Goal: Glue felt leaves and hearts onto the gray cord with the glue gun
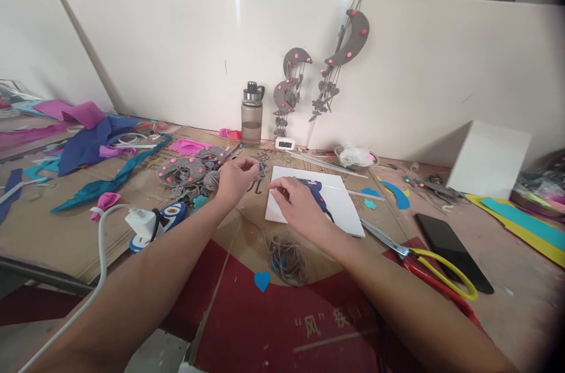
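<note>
My left hand (238,179) is raised over the cardboard, thumb and fingertips pinched together; what they hold, if anything, is too small to make out. Just right of it, my right hand (293,199) has its fingers curled and drawn together, its fingertips pointing at the left hand. Behind the right hand a blue glue gun (316,192) lies on a white board (346,211), partly covered by that hand. A loose coil of grey-brown yarn (286,261) lies below the hands, a thin strand running up from it. Beside the coil is a blue heart cutout (262,281).
Grey crescent shapes with pink dots (188,172) lie left, near a power strip (176,214) with a charger and white cable. Scissors (408,252) and a black phone (452,249) lie right. A water bottle (252,120) stands at the wall; a crescent mobile (359,37) hangs there.
</note>
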The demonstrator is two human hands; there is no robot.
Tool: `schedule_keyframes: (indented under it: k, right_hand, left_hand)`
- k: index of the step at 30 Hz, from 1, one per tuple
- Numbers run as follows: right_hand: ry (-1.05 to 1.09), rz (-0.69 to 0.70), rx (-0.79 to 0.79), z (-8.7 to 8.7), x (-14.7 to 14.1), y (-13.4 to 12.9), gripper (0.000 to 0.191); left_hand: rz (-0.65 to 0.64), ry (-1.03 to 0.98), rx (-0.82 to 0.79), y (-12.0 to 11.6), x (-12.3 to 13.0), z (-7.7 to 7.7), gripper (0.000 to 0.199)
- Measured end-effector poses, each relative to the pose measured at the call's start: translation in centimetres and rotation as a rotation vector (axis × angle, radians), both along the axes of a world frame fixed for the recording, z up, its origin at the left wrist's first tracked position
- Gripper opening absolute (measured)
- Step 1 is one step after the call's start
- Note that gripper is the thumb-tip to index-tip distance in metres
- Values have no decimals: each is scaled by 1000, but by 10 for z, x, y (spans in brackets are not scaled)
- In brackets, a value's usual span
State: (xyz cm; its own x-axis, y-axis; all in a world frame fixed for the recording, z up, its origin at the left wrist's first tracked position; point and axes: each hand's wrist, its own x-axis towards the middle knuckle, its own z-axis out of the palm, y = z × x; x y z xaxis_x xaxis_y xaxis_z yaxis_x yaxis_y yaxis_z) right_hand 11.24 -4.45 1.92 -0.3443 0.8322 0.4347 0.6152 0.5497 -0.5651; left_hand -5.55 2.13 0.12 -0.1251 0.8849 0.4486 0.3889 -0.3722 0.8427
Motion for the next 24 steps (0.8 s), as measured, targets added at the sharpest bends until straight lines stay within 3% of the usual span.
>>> schedule_keyframes:
  k: [7, 11, 15, 20, 22, 24]
  right_hand:
    - [-49, 316, -26, 34, -17, -64, 19]
    - [-44, 454, -54, 54, -18, -93, 22]
    - [-168, 625, -49, 67, -12, -98, 19]
    - [-330, 437, -101, 63, 9, -58, 39]
    - [-387, 228, -171, 56, 23, -34, 41]
    - [-446, -65, -149, 46, 38, -11, 39]
  left_hand:
    - [-40, -571, -95, 13, -7, -2, 18]
    - [-33, -716, -122, 17, -9, 1, 24]
    - [-75, -776, -118, 15, -7, 0, 28]
    - [-169, -779, -91, 7, 0, 0, 25]
    - [-184, -776, -95, 5, 3, 1, 25]
    - [-195, -781, -100, 3, 5, 3, 25]
